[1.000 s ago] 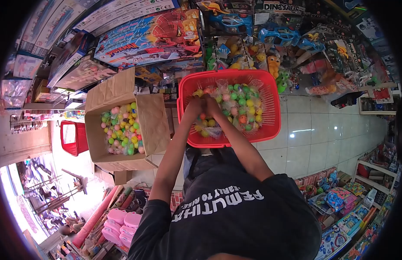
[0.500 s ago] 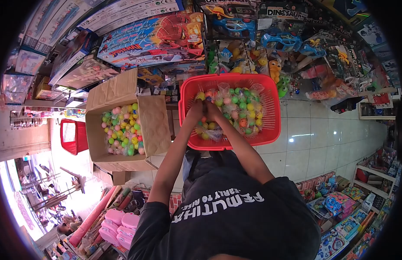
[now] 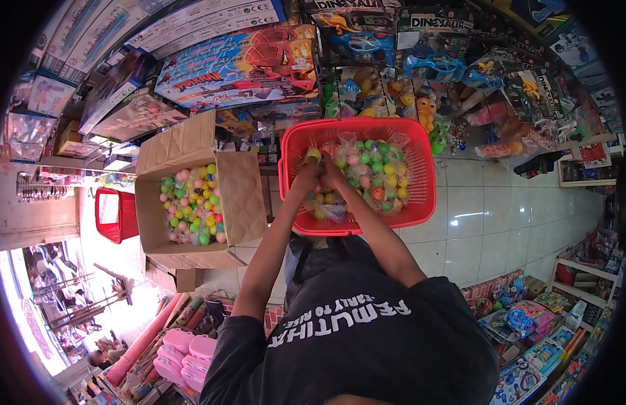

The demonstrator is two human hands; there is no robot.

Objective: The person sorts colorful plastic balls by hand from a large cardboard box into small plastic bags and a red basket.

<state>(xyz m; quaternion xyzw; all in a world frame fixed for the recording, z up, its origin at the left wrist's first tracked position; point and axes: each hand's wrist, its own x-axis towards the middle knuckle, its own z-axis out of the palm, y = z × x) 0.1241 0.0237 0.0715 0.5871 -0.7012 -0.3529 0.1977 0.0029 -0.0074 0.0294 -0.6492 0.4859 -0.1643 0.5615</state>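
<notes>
Hands meet inside a red basket (image 3: 424, 182): the left hand (image 3: 305, 177) and right hand (image 3: 333, 177) touch side by side on a clear bag of coloured balls (image 3: 330, 206), fingers curled together; whether they pinch the plastic cannot be told. A cardboard box (image 3: 240, 196) of balls stands just beside the basket

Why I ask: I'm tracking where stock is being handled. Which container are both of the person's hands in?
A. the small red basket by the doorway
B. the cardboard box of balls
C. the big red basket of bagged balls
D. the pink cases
C: the left hand and the right hand meet on the bagged balls inside the big red basket. The cardboard box stands apart beside it, untouched.
</notes>
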